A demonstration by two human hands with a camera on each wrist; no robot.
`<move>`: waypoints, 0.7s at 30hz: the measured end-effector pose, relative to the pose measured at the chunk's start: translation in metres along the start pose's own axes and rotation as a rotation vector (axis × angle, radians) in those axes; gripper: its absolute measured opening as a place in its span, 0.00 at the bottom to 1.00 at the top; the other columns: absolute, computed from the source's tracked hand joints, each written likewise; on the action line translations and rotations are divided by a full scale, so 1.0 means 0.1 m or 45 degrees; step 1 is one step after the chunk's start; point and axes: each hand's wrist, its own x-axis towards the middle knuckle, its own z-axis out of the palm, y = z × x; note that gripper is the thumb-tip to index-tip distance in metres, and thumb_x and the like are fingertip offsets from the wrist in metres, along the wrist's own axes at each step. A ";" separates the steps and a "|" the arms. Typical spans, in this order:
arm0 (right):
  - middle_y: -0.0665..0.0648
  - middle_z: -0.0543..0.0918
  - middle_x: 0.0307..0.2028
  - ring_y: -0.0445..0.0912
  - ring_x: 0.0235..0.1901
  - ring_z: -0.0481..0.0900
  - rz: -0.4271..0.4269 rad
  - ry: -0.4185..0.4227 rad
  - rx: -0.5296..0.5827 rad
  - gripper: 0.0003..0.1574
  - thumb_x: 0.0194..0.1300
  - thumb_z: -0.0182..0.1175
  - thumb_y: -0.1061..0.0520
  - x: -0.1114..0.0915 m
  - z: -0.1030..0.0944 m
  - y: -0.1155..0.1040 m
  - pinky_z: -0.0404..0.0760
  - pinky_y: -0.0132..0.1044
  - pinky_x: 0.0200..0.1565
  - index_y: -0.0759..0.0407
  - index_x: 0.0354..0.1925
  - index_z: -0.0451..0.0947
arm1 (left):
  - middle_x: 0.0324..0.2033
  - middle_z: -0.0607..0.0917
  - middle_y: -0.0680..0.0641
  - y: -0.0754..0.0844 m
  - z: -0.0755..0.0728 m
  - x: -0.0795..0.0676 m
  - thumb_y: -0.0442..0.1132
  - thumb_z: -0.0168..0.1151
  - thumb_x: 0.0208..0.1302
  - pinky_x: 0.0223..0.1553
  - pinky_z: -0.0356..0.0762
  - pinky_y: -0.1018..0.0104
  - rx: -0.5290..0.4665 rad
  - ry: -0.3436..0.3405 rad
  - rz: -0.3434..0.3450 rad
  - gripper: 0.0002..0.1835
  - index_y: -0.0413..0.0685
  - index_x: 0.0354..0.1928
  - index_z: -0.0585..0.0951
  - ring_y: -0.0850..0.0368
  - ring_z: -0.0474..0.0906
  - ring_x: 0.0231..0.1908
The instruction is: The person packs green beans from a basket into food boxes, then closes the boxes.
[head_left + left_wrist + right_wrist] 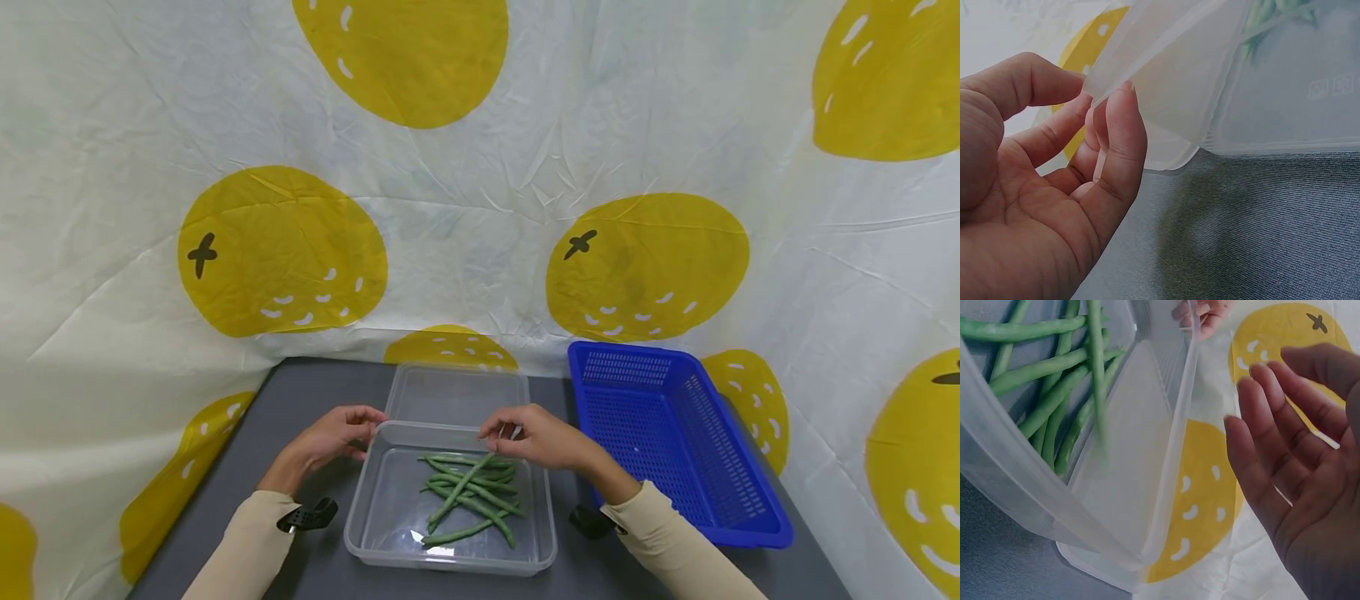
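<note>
A clear plastic container [375, 500] stands on the dark table with several green beans [468, 492] lying crossed on its floor. At its back left corner, my left hand [348, 433] pinches the rim between thumb and fingers; the left wrist view shows this hand [1054, 150] at the container's corner [1154, 50]. My right hand [536, 437] is over the back right part of the container, fingers loosely bent. Nothing is between the fingers of the right hand [1304, 437] in the right wrist view, and it is apart from the container wall [1175, 437].
Behind the container lies a flat clear lid [457, 392]. On the right stands a blue perforated basket [750, 508], close to my right forearm. A white cloth [465, 250] with yellow fruit prints hangs behind the table [315, 379].
</note>
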 end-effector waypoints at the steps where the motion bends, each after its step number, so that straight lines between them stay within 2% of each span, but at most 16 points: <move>1: 0.52 0.87 0.41 0.45 0.40 0.83 0.020 0.028 -0.005 0.12 0.75 0.59 0.54 0.00 -0.01 0.01 0.83 0.37 0.41 0.50 0.53 0.83 | 0.51 0.81 0.31 0.00 0.00 0.00 0.34 0.51 0.78 0.42 0.83 0.56 0.000 0.000 0.000 0.21 0.27 0.64 0.71 0.42 0.80 0.46; 6: 0.52 0.87 0.41 0.48 0.41 0.83 0.108 0.150 0.020 0.14 0.75 0.59 0.51 0.00 -0.03 0.08 0.82 0.39 0.39 0.52 0.54 0.83 | 0.51 0.81 0.31 0.00 0.00 0.01 0.34 0.51 0.77 0.42 0.83 0.56 0.006 0.008 -0.005 0.20 0.28 0.64 0.72 0.41 0.80 0.46; 8: 0.56 0.86 0.43 0.51 0.42 0.83 0.136 0.189 0.058 0.15 0.76 0.57 0.51 0.01 -0.04 0.11 0.82 0.40 0.41 0.53 0.55 0.82 | 0.51 0.81 0.32 0.01 0.01 0.00 0.35 0.52 0.77 0.42 0.83 0.55 0.010 0.012 -0.007 0.20 0.28 0.64 0.72 0.41 0.80 0.46; 11: 0.57 0.86 0.46 0.54 0.46 0.83 0.185 0.244 0.100 0.17 0.79 0.53 0.50 0.02 -0.05 0.16 0.82 0.45 0.47 0.54 0.57 0.81 | 0.51 0.81 0.31 0.01 0.01 0.00 0.35 0.52 0.77 0.41 0.83 0.55 0.024 0.024 -0.016 0.20 0.28 0.64 0.72 0.42 0.80 0.45; 16: 0.57 0.85 0.51 0.54 0.52 0.82 0.288 0.370 0.172 0.22 0.82 0.47 0.48 0.05 -0.09 0.22 0.79 0.54 0.56 0.57 0.59 0.79 | 0.52 0.81 0.30 0.06 0.03 0.05 0.36 0.55 0.74 0.40 0.84 0.55 0.064 0.119 -0.072 0.21 0.30 0.62 0.74 0.42 0.81 0.45; 19: 0.63 0.83 0.56 0.59 0.57 0.79 0.334 0.430 0.219 0.27 0.83 0.42 0.47 0.08 -0.12 0.25 0.75 0.58 0.60 0.63 0.62 0.75 | 0.55 0.80 0.31 0.12 0.04 0.09 0.37 0.57 0.72 0.42 0.84 0.53 0.069 0.187 -0.103 0.22 0.30 0.63 0.74 0.39 0.80 0.50; 21: 0.68 0.80 0.60 0.61 0.61 0.76 0.372 0.456 0.246 0.30 0.84 0.38 0.47 0.11 -0.14 0.27 0.73 0.58 0.62 0.66 0.65 0.72 | 0.59 0.78 0.30 0.17 0.04 0.12 0.37 0.56 0.72 0.47 0.84 0.50 0.066 0.202 -0.110 0.24 0.29 0.65 0.72 0.37 0.78 0.55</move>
